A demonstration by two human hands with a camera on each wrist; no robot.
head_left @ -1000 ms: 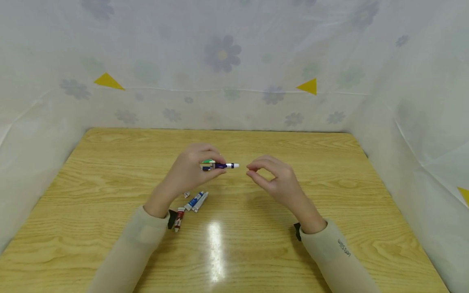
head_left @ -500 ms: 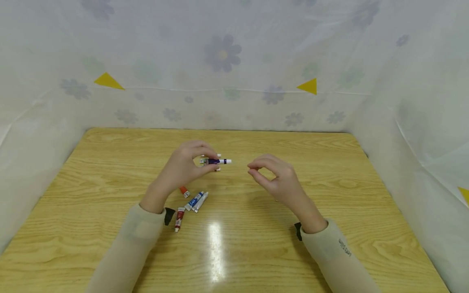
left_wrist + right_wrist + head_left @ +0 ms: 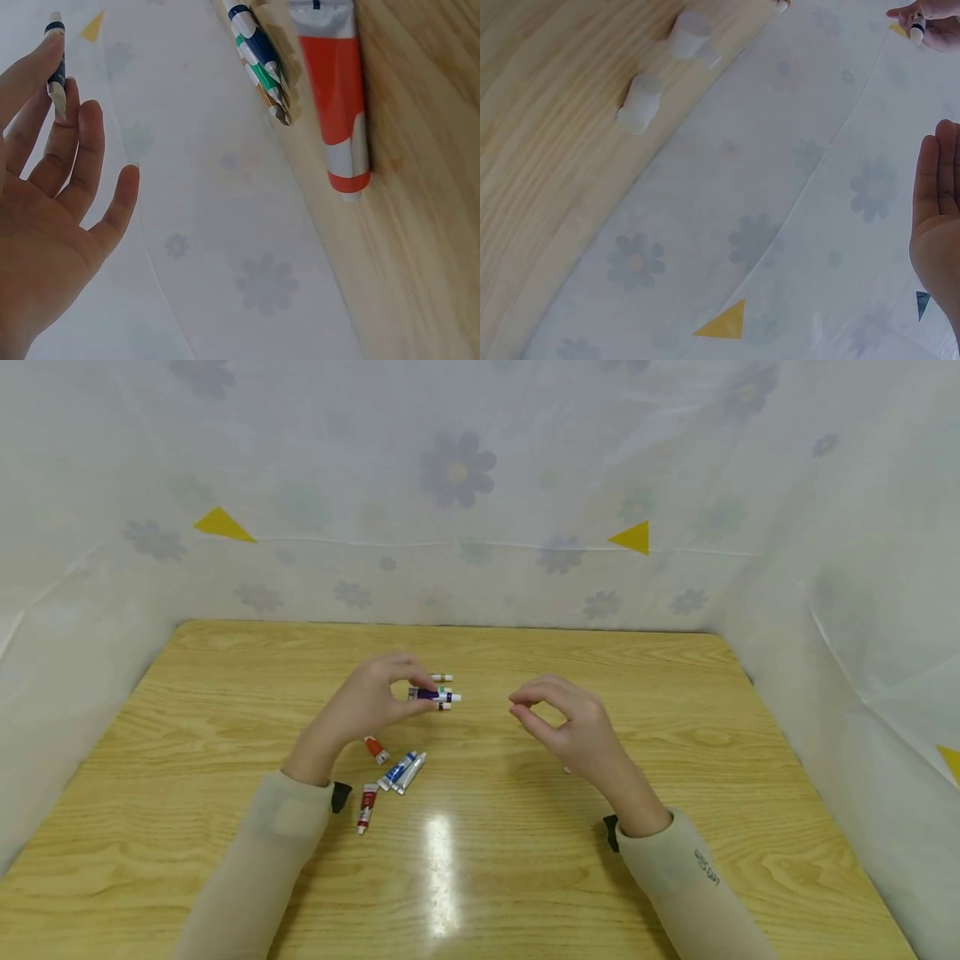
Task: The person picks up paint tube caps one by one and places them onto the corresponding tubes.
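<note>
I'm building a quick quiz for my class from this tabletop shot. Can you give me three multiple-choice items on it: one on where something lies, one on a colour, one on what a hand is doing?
1. Where do the loose paint tubes lie?
A. By the left forearm
B. At the table's far right corner
C. Under the right hand

2. What colour is the body of the tube nearest the left wrist camera?
A. Yellow
B. Orange-red
C. Black

3. What is the left hand doing?
A. Lying flat on the table
B. Pinching a small purple tube
C. Gripping the curtain

Answers:
1 A: the tubes sit on the wooden table beside the left forearm.
2 B: the orange-red tube fills the left wrist view.
3 B: its fingers pinch the purple tube above the table, while the right hand holds nothing that shows.
</note>
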